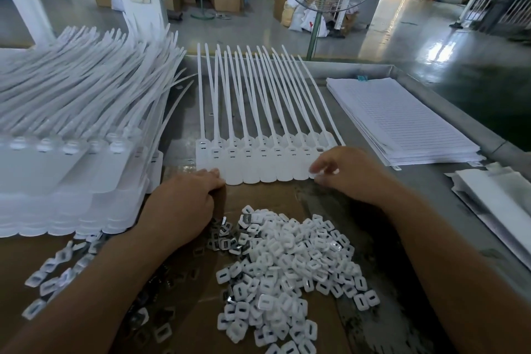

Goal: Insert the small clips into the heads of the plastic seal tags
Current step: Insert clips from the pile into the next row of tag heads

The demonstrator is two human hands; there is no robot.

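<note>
On the grey metal worktop (pixel 431 181), a row of flat white plastic seal tags (pixel 258 152) is lying heads side by side, thin tails fanning away. Left hand (pixel 184 201) is pressing the row's left end, grip open. Right hand (pixel 349 172) is pinching a small white clip (pixel 317 174) at the right end. Squarish slotted clips (pixel 287 261) are sitting heaped loose on brown cardboard (pixel 275 197).

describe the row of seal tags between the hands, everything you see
The row of seal tags is white plastic, joined side by side. Each has a flat rounded flag nearest the person, a slotted head and a long thin tail pointing away, fanning slightly right. It lies flat on the grey table, near edge on brown cardboard. The left hand touches its left corner; the right hand, blurred, meets its right end.
</note>
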